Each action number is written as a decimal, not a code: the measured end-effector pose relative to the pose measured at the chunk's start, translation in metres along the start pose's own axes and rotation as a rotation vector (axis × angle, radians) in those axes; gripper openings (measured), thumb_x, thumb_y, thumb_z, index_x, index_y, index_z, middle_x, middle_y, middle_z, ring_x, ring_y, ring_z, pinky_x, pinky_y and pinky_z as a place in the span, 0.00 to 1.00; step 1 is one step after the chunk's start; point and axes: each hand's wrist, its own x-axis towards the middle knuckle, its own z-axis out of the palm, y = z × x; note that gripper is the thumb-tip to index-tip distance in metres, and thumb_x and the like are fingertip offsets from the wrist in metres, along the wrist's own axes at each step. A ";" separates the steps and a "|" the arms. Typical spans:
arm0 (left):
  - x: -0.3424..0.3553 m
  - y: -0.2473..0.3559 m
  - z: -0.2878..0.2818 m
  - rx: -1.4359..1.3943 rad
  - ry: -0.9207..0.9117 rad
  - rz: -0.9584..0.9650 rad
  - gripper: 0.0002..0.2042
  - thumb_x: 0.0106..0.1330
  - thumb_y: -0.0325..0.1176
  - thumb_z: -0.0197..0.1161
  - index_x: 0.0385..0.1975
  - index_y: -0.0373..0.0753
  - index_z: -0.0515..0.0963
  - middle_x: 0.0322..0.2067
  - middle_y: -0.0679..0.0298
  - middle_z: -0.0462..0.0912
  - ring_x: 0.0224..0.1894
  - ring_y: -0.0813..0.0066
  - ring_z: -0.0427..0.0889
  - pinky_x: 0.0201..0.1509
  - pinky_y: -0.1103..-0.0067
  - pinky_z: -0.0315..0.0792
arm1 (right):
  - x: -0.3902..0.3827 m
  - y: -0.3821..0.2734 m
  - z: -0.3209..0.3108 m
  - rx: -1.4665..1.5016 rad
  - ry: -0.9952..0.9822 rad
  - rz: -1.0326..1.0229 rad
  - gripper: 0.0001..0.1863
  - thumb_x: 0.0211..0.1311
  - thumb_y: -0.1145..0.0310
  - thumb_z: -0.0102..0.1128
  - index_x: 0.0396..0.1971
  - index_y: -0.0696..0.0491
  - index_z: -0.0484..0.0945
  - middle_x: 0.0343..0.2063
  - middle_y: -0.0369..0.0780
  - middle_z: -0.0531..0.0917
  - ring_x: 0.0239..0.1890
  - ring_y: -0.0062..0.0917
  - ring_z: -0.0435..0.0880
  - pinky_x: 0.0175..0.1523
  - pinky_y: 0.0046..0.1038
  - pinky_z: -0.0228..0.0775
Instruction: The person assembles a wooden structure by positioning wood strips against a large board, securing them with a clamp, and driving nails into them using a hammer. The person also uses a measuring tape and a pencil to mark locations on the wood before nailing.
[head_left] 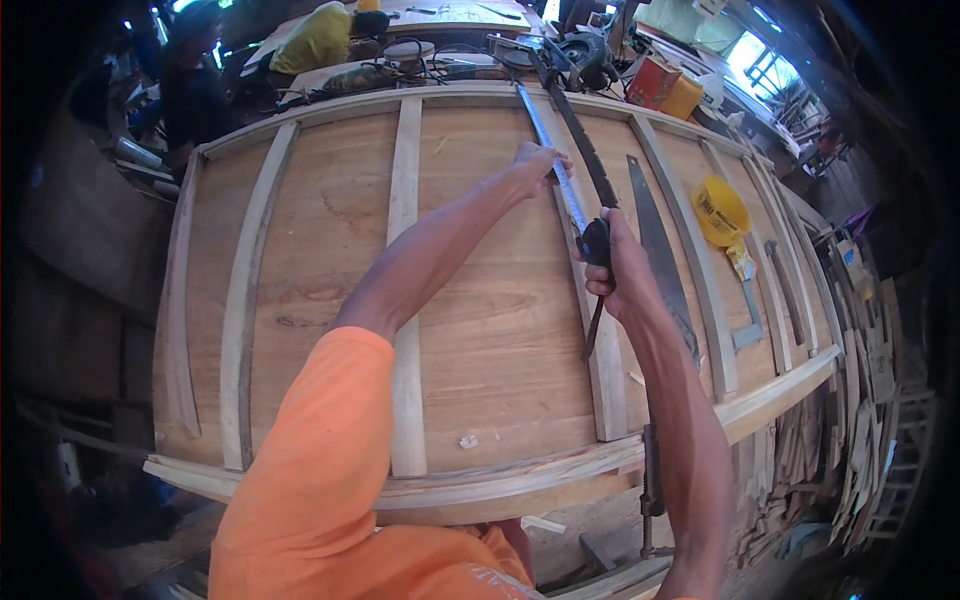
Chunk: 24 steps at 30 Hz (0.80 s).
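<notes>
My right hand (628,265) is closed around the dark case of a tape measure (594,243), above a slat of a wooden frame panel (490,300). Its silver blade (541,128) is drawn out toward the panel's far edge. Partway along the blade, my left hand (541,168) grips it with bent fingers. A dark notched bar (580,140) runs close beside the blade, and my right hand hides part of it. Below that hand a thin dark strip (594,328) shows. A handsaw (655,240) lies just right of my right hand.
Right of the saw are a yellow tub (720,211), a try square (747,318) and a hammer (786,290). A clamp (652,490) grips the near edge. Beyond the far edge sit a circular saw (585,60) and cords. A person in yellow (312,40) bends at the back.
</notes>
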 end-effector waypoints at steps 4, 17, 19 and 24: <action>-0.008 -0.015 0.017 -0.038 -0.023 -0.066 0.10 0.78 0.28 0.59 0.46 0.27 0.83 0.33 0.55 0.87 0.34 0.64 0.88 0.40 0.68 0.86 | -0.014 0.004 -0.010 -0.005 0.060 0.018 0.23 0.77 0.45 0.52 0.31 0.50 0.73 0.21 0.37 0.79 0.13 0.14 0.62 0.15 0.22 0.47; -0.152 -0.065 0.003 0.065 -0.663 -0.258 0.10 0.80 0.35 0.64 0.52 0.37 0.80 0.45 0.65 0.86 0.46 0.76 0.84 0.53 0.77 0.79 | -0.307 0.085 -0.128 -0.280 0.328 0.169 0.18 0.77 0.53 0.53 0.43 0.53 0.83 0.27 0.29 0.78 0.22 0.13 0.72 0.25 0.21 0.60; -0.175 -0.077 0.005 0.086 -0.708 -0.297 0.10 0.79 0.36 0.65 0.52 0.38 0.80 0.45 0.66 0.86 0.47 0.79 0.84 0.53 0.79 0.79 | -0.338 0.110 -0.138 -0.251 0.354 0.200 0.18 0.77 0.54 0.54 0.45 0.53 0.83 0.27 0.29 0.78 0.24 0.14 0.73 0.28 0.21 0.62; -0.219 -0.080 0.013 0.172 -0.688 -0.300 0.10 0.79 0.36 0.66 0.52 0.38 0.80 0.45 0.67 0.86 0.45 0.80 0.84 0.51 0.81 0.78 | -0.358 0.154 -0.132 -0.419 0.532 0.238 0.15 0.73 0.59 0.60 0.43 0.57 0.83 0.26 0.29 0.75 0.30 0.15 0.70 0.36 0.25 0.63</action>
